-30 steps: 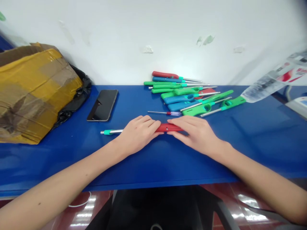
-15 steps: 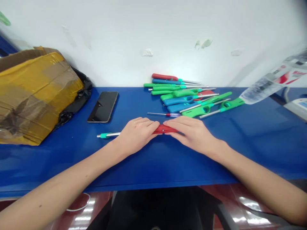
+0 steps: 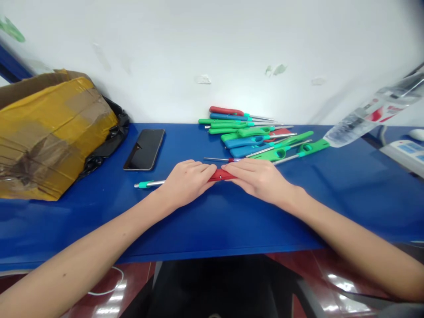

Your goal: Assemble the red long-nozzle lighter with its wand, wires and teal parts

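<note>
My left hand (image 3: pixel 189 183) and my right hand (image 3: pixel 260 179) are both closed on a red utility lighter handle (image 3: pixel 220 175), held level above the blue table. Only the middle of the handle shows between my fingertips; its two ends are covered by my hands. Left of my left hand lies a metal lighter tube with a teal collar (image 3: pixel 145 184); its other end is hidden behind that hand. Just behind my right fingers is a small screwdriver (image 3: pixel 217 159), its handle mostly covered. Beyond it sits a heap of green, blue and red lighters (image 3: pixel 251 131).
A black phone (image 3: pixel 145 149) lies at the left, beside a taped cardboard box (image 3: pixel 56 137) and a black plastic bag (image 3: pixel 114 132). At the right are a leaning clear bottle (image 3: pixel 361 117) and a white device (image 3: pixel 406 154). A white wall backs the blue table (image 3: pixel 232 225).
The whole view has shifted slightly. My right hand has come a little further over the red handle and now covers more of the screwdriver's grip. Both hands keep their hold.
</note>
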`<action>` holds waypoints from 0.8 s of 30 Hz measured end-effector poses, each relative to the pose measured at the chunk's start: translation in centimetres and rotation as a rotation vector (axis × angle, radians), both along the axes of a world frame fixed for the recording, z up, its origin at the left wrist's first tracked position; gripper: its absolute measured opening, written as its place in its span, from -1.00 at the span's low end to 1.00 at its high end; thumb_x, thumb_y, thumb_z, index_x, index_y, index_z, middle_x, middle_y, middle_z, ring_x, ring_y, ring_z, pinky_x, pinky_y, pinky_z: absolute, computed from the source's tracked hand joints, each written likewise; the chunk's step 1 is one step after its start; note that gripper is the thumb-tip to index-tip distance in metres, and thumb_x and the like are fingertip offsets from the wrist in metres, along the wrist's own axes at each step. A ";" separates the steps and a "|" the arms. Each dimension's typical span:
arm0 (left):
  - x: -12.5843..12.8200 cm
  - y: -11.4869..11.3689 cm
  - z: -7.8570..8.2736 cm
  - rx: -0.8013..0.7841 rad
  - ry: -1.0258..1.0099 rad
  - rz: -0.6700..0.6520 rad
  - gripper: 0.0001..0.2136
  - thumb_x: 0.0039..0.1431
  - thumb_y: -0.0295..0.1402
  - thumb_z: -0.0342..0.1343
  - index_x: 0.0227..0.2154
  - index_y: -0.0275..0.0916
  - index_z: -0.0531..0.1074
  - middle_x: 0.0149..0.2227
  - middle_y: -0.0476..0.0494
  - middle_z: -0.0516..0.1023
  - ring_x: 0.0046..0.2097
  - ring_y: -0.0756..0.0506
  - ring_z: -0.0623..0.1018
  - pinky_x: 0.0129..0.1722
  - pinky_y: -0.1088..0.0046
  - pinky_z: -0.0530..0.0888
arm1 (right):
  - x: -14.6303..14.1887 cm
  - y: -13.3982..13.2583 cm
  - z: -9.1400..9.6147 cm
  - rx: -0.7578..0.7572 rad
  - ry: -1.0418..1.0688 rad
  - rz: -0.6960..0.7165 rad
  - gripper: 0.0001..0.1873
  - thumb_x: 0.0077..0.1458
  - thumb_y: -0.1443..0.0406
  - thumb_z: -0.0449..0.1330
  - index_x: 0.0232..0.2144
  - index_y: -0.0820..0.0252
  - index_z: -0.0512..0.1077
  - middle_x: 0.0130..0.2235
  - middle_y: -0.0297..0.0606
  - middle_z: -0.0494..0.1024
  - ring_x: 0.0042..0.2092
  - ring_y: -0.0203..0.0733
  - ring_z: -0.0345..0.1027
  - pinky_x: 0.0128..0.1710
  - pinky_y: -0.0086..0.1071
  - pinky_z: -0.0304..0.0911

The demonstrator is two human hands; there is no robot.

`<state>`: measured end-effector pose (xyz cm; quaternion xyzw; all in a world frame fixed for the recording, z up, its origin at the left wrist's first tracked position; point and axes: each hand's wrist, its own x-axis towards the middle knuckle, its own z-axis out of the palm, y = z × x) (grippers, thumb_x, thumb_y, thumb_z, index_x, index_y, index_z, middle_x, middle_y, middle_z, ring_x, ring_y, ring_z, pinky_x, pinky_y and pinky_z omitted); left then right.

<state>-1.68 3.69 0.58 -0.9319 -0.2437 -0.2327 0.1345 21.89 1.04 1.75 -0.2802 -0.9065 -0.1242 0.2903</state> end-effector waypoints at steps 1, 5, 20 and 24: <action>-0.1 0.1 0.0 -0.001 0.005 0.000 -0.75 0.43 -0.27 -0.09 -0.19 -0.31 0.42 -0.34 -0.13 0.64 -0.35 -0.08 0.60 -0.32 0.41 0.43 | -0.1 0.2 0.1 0.001 -0.011 -0.002 -0.79 0.31 0.33 0.10 -0.11 0.21 0.51 -0.15 -0.16 0.67 -0.20 -0.14 0.57 -0.17 -0.30 0.48; -0.5 0.3 0.2 0.014 0.015 0.010 -0.77 0.42 -0.31 -0.10 -0.20 -0.31 0.42 -0.36 -0.13 0.62 -0.38 -0.08 0.58 -0.32 0.41 0.43 | -0.5 0.9 0.6 -0.011 -0.067 0.008 -0.76 0.32 0.30 0.08 -0.11 0.25 0.52 -0.15 -0.13 0.66 -0.24 -0.12 0.55 -0.22 -0.28 0.45; -0.4 0.6 0.1 0.224 -0.044 0.092 -0.84 0.35 -0.44 -0.09 -0.15 -0.30 0.38 -0.23 -0.18 0.55 -0.32 -0.08 0.53 -0.32 0.41 0.45 | -1.8 0.8 3.0 -0.868 0.275 -0.139 -0.78 0.15 0.17 0.25 -0.20 0.15 0.55 -0.30 -0.35 0.63 -0.35 -0.23 0.47 -0.38 -0.40 0.32; -0.3 0.4 0.0 0.031 -0.065 0.166 -0.83 0.33 -0.32 0.01 -0.10 -0.26 0.38 -0.23 -0.12 0.55 -0.37 -0.04 0.56 -0.43 0.51 0.41 | -1.5 0.8 2.2 -0.666 0.287 -0.161 -0.83 0.12 0.25 0.27 -0.21 0.13 0.52 -0.24 -0.31 0.63 -0.27 -0.15 0.50 -0.27 -0.34 0.36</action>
